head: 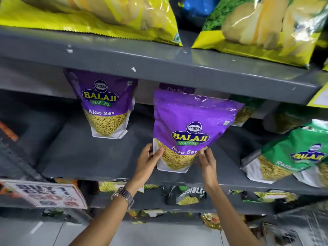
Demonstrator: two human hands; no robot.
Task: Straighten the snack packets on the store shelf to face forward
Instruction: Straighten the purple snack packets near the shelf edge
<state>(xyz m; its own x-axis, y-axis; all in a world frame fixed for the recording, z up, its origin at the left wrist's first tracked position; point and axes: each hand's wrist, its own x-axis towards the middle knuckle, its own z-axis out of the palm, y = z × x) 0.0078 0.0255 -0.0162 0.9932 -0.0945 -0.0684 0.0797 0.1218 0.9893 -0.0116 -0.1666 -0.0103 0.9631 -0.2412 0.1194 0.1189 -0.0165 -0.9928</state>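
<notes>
Purple snack packet [188,125] stands near the front of the grey shelf [99,157], label facing me. My left hand [149,160] and right hand [206,160] grip its lower corners. Second purple packet [104,103] stands further back, left.

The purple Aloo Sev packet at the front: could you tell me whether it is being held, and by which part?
Yes. The left hand and right hand grip the front purple Aloo Sev packet at its lower two corners.
</notes>
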